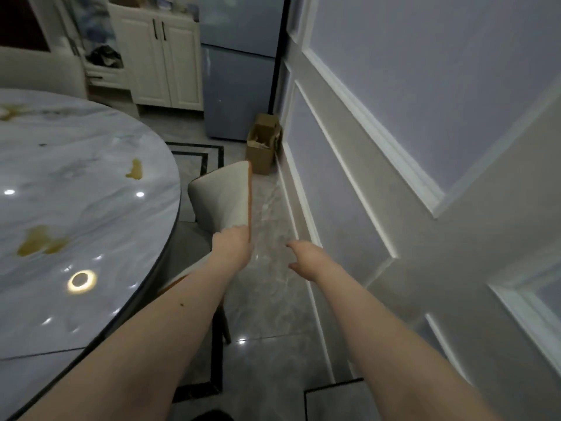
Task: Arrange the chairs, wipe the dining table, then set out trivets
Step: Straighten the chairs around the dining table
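Left hand (pixel 232 243) fingers hidden — chair (pixel 221 199).

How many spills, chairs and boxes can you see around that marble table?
Yellow-brown spills on the table: 3, at and
Chairs: 1, the cream chair that the left hand touches
Cardboard boxes: 1
Total: 5

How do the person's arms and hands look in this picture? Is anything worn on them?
Both forearms are bare up to the frame edge: no sleeves, watch, bracelet or gloves show. The left hand and the right hand show no rings, though blur hides fine detail. One small dark spot marks the left forearm.
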Motion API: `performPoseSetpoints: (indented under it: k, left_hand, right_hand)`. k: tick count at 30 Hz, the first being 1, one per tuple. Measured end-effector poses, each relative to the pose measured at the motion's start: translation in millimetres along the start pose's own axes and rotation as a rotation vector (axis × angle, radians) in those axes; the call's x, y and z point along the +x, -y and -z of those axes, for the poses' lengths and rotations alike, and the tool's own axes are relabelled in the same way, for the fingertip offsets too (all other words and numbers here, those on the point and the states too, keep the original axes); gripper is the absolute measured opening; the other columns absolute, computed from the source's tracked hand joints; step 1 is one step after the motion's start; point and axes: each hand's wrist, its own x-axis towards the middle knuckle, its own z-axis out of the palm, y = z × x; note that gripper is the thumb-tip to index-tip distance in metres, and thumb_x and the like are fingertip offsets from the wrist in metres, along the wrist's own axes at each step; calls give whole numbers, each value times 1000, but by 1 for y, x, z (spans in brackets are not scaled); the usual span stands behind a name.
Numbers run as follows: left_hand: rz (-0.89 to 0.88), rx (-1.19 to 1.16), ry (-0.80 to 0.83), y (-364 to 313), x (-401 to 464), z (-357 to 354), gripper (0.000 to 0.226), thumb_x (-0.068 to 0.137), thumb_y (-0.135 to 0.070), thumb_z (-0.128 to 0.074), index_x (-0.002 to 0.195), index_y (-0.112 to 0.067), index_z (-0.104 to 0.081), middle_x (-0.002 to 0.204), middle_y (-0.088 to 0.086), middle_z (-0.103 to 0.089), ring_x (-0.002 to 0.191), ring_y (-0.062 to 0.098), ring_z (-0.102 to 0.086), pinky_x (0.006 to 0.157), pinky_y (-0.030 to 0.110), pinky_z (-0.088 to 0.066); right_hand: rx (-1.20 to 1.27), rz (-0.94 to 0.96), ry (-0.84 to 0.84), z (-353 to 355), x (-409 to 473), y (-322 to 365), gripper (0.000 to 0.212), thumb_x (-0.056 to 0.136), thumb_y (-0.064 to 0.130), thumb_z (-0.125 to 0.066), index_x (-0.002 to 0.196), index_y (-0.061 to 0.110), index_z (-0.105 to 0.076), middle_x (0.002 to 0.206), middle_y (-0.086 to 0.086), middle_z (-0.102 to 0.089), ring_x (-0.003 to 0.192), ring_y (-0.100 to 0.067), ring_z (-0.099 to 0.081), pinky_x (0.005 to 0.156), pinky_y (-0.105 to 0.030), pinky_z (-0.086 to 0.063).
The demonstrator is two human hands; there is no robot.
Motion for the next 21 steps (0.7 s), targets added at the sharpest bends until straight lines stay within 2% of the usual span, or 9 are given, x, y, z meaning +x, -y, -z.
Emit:
performPoseSetpoints:
  k: [5, 8, 10, 15, 18, 21]
  left_hand:
    - [257, -228, 59, -1, 51, 5, 44, 95, -42, -45, 121, -7, -48, 117, 13, -55, 107, 31, -53, 83, 38, -44]
    - [370, -322, 117, -4, 89, 3, 50, 92, -47, -49, 123, -8, -47, 115, 11, -56, 102, 28, -56, 78, 35, -44]
    - [401, -369, 168, -3, 116, -2, 51, 90, -47, -53, 124, -9, -48, 112, 10, -58, 99, 25, -58, 77, 34, -44]
    - [403, -426, 329, 6, 165, -12, 59, 90, -45, -56, 134, -8, -44, 126, 13, -55, 113, 28, -55, 97, 39, -46]
    - [426, -496, 383, 14, 180, -20, 65, 87, -48, -57, 136, -6, -44, 128, 14, -55, 115, 28, -54, 98, 39, -46]
    - [468, -575, 483, 22, 192, -23, 67, 84, -47, -61, 133, -4, -46, 125, 13, -56, 112, 27, -54, 97, 37, -45]
  right_hand:
    - [-34, 167, -10, 25, 77, -1, 59, 93, 23, -56, 146, 15, -32, 149, -8, -37, 134, -26, -39, 107, -34, -35]
    - [-31, 243, -39, 37, 121, -1, 60, 92, 19, -57, 147, 14, -31, 149, -9, -37, 134, -26, -38, 107, -33, -33]
    - [-44, 283, -72, 44, 150, 0, 61, 91, 16, -58, 146, 14, -32, 149, -9, -37, 135, -26, -37, 108, -32, -31]
    - [-80, 393, -50, 60, 218, -1, 70, 86, 9, -63, 147, 16, -30, 154, -6, -29, 140, -23, -30, 115, -31, -23]
    - [-84, 479, -33, 72, 244, 3, 71, 85, 1, -63, 146, 18, -33, 154, -4, -28, 143, -20, -25, 117, -29, -17]
    - [-239, 609, 39, 80, 273, 17, 73, 81, 4, -68, 145, 18, -35, 152, -5, -32, 141, -23, -27, 118, -32, -17]
